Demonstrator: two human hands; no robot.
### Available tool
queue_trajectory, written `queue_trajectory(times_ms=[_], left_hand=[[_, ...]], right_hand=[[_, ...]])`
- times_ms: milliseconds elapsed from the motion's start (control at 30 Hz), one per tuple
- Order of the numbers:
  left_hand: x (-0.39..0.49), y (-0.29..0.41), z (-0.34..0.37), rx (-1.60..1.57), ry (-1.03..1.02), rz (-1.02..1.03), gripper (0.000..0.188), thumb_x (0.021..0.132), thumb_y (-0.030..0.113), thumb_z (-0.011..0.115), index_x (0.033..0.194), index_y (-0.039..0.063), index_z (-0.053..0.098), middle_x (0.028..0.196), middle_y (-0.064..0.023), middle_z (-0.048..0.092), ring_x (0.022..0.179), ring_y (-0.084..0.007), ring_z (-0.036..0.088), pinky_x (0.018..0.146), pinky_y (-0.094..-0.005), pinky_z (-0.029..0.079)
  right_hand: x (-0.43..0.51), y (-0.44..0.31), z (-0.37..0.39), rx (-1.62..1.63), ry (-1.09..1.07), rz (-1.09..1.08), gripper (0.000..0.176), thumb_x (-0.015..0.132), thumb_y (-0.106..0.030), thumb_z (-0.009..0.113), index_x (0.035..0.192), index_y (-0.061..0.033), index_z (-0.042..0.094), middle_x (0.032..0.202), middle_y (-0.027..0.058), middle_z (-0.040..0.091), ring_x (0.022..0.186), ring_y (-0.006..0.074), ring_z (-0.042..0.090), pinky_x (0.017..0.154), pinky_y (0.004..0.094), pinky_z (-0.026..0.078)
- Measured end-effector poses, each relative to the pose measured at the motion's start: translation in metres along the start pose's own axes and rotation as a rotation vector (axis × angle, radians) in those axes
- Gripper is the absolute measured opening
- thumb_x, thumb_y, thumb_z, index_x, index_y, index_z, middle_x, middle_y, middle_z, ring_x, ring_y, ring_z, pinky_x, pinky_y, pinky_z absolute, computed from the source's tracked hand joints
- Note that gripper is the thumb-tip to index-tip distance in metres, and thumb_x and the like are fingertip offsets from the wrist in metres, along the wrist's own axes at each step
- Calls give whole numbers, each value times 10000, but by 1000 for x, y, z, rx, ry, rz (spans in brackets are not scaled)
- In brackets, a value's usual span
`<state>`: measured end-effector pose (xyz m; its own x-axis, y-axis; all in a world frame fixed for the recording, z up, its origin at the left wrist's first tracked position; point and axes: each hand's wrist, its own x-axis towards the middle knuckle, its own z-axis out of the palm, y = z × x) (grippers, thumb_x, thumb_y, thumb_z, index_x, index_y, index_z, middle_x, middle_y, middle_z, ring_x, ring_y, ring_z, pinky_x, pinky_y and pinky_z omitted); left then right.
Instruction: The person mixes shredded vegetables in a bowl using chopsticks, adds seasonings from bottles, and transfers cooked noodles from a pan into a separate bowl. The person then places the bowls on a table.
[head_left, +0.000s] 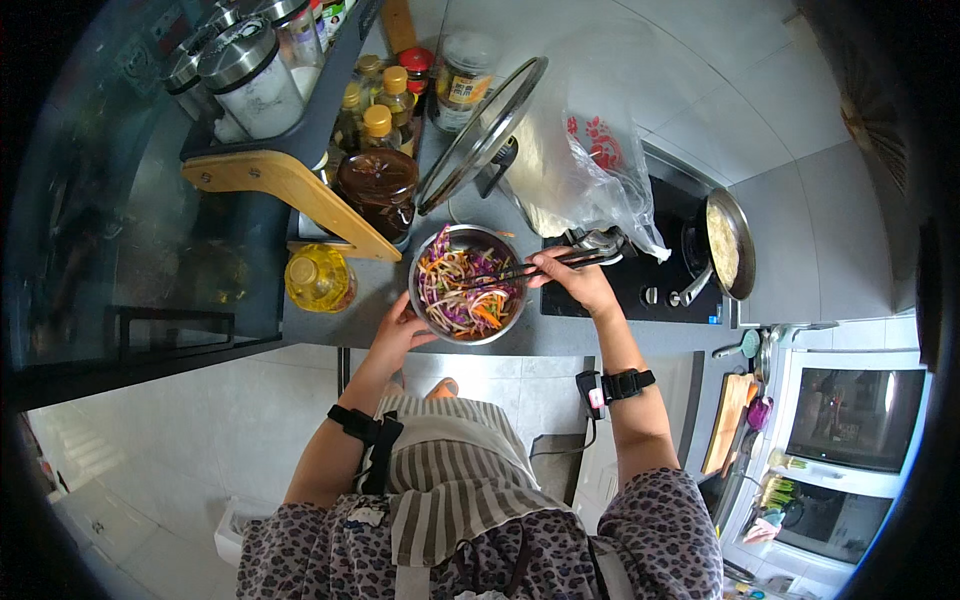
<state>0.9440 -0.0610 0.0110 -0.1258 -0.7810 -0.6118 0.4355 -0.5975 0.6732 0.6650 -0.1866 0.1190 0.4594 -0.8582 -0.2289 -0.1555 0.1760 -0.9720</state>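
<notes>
A round stainless steel bowl (523, 311) stands on the grey countertop, holding shredded vegetables (461, 289) in purple, orange and white. My left hand (400, 330) rests against the bowl's lower left side with its fingers on the outer wall. Dark chopsticks (525, 274) are gripped in my right hand (568, 276), just right of the bowl. Their tips reach into the shreds. Behind the bowl, a glass pan lid (487, 135) with a metal rim stands tilted on edge.
Left of the bowl are a bottle of yellow oil (320, 279) and a wooden-sided rack (300, 184) with jars. A plastic bag (592, 176) lies behind my right hand. Farther right, a pan (739, 244) with pale food sits on the black cooktop (622, 296).
</notes>
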Motion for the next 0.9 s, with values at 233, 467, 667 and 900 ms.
queue_trajectory(times_ms=[233, 467, 667, 900], left_hand=[[-2, -5, 6, -4, 31, 20, 769, 885, 52, 602, 1497, 133, 144, 1078, -104, 530, 1030, -241, 583, 853, -418, 555], [1, -10, 11, 4, 60, 10, 735, 895, 28, 575, 1494, 162, 171, 1101, -100, 511, 1029, -232, 578, 829, -412, 570], [1, -18, 13, 7, 97, 23, 727, 880, -12, 562, 1482, 173, 198, 1082, -98, 500, 990, -219, 579, 813, -401, 582], [-2, -19, 16, -17, 76, 43, 743, 893, 2, 548, 1493, 148, 135, 1139, -117, 508, 1015, -250, 579, 842, -435, 563]], right_hand=[[-4, 29, 47, -233, -65, 47, 211, 866, -150, 674, 948, 44, 682, 835, 109, 703, 728, 122, 675, 659, 232, 524], [-20, 13, 47, -288, 17, -128, 140, 867, -96, 640, 922, 20, 695, 871, 118, 700, 745, 167, 682, 667, 272, 538], [-37, 30, 70, -387, 76, -211, 120, 851, -76, 653, 930, 0, 701, 869, 111, 705, 736, 174, 676, 664, 299, 537], [-65, 21, -6, -59, 536, 32, 236, 922, -168, 606, 972, 57, 657, 807, 141, 671, 634, 192, 666, 589, 296, 561]])
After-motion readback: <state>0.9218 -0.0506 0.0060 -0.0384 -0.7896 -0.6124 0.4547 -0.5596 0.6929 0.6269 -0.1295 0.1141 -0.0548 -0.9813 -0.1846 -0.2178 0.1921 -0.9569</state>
